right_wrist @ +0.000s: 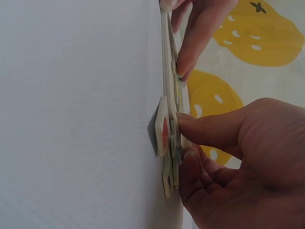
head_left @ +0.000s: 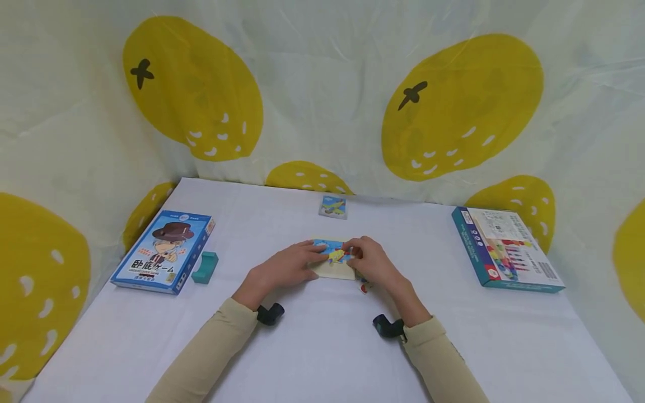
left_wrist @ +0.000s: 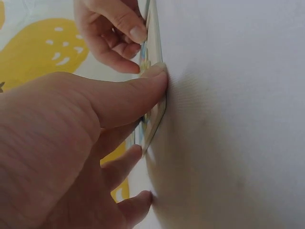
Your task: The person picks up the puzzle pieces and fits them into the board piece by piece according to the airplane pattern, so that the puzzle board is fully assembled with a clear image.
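Observation:
A small jigsaw puzzle board (head_left: 333, 272), pale along its near side, lies flat in the middle of the table. Across its upper part runs a blue picture with a yellow and red figure. My left hand (head_left: 292, 264) rests at the board's left end, fingers fairly straight over the picture and thumb (left_wrist: 147, 81) on the near border. At the right end, the thumb and forefinger of my right hand (head_left: 374, 262) pinch a puzzle piece (right_wrist: 174, 155). Under that hand lie loose pieces; one with a red mark (right_wrist: 163, 126) leans against the board's edge.
Behind the board lies a small picture card (head_left: 333, 207). A blue game box (head_left: 163, 252) sits at the left, with a green block-like holder (head_left: 205, 267) beside it. Another box (head_left: 509, 250) lies at the right. A fruit-print curtain (head_left: 322, 112) encloses the table's back and sides.

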A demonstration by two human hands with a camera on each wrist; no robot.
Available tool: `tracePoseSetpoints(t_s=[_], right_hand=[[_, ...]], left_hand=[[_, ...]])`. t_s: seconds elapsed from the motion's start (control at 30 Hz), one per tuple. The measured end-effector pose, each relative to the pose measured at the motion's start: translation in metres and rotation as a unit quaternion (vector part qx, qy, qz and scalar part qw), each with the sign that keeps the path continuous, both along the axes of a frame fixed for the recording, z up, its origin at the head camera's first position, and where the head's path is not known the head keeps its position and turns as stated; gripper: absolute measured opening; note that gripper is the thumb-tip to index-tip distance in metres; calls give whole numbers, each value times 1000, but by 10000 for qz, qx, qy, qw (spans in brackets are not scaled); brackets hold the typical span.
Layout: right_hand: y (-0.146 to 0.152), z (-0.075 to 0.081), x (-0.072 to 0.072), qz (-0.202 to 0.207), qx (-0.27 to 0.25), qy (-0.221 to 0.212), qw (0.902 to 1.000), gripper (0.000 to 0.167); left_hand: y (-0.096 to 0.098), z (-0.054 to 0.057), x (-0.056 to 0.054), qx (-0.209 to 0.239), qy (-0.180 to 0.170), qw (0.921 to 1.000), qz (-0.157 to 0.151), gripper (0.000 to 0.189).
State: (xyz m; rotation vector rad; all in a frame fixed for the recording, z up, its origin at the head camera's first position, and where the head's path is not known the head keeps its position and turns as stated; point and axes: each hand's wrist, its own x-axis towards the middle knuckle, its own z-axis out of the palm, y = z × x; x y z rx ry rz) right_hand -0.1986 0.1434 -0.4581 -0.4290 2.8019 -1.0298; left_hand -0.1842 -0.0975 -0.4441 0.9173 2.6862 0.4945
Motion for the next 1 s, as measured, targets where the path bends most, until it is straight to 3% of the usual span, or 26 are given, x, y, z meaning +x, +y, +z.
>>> tracePoseSetpoints(t_s=[0.27, 0.67, 1.0], right_hand=[[8, 6, 0, 129, 26, -246, 9996, 29], [34, 24, 6, 407, 651, -887, 9931, 25], [40, 31, 11, 531, 608, -1436, 9863, 34]], left_hand=[[-7, 1, 1, -65, -360, 9981, 497, 57], [-5, 1, -1, -79, -228, 9985, 491, 58], [-5, 0, -2, -84, -285, 9980, 566, 57]])
